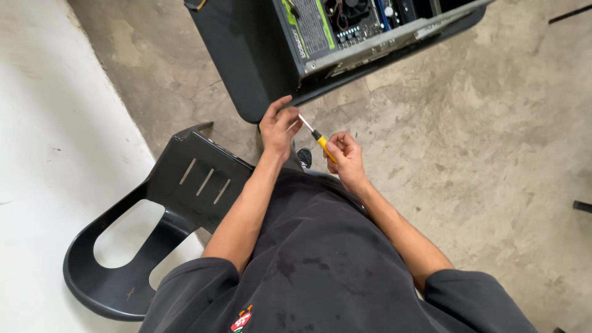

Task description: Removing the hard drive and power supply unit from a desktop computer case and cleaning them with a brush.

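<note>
Head camera looks straight down at one person in a dark short-sleeved shirt (320, 259), with two bare hands raised in front of the chest. The right hand (346, 157) is curled shut around the yellow handle of one small screwdriver (317, 137), gripping it between thumb and fingers. The screwdriver's thin metal shaft slants up and to the left toward the left hand (277, 126). The left hand is closed in a narrow pinch at the tip of the shaft; whether a small part sits between its fingertips is too small to tell.

Just beyond the hands stands one dark tabletop (246, 55) with a rounded corner, and on it lies one open computer case (370, 31), its side off, showing a circuit board, a fan and a card with green trim inside. The screwdriver is held in the air, near the tabletop's edge but apart from the case.

To the person's left lies one black plastic chair (154, 222), with three slots in its backrest. Everything rests on a bare concrete floor (493, 142), and a white wall (55, 154) runs along the left side.
</note>
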